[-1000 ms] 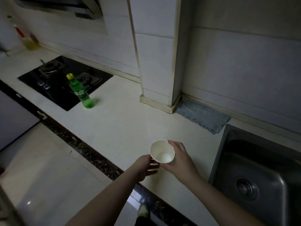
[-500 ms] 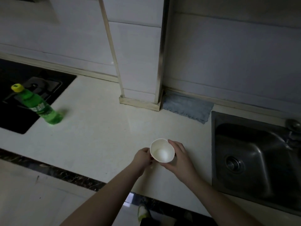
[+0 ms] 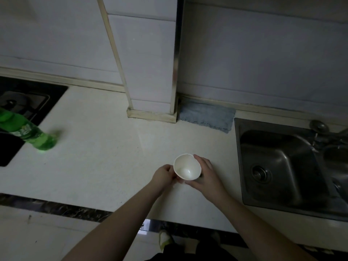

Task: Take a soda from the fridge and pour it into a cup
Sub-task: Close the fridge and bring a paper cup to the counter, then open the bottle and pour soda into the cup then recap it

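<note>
A white paper cup [image 3: 186,167] is at the middle of the pale countertop [image 3: 105,162], its mouth tipped toward me and nothing visible inside. My right hand [image 3: 206,174] wraps round its right side, fingers curled on the wall. My left hand [image 3: 163,175] pinches the cup's lower left edge. A green soda bottle [image 3: 28,133] with a label stands far to the left beside the stove, its cap cut off by the frame edge. Neither hand is near the bottle.
A black gas stove [image 3: 24,108] fills the left edge. A steel sink [image 3: 282,166] with a tap lies at the right. A grey cloth [image 3: 206,117] rests at the wall beside a tiled column [image 3: 150,72]. The counter's dark front edge [image 3: 56,208] runs below.
The view has swung right, so the bottle and stove slid to the left edge and the sink came in fully. Both hands keep the cup at the same spot.
</note>
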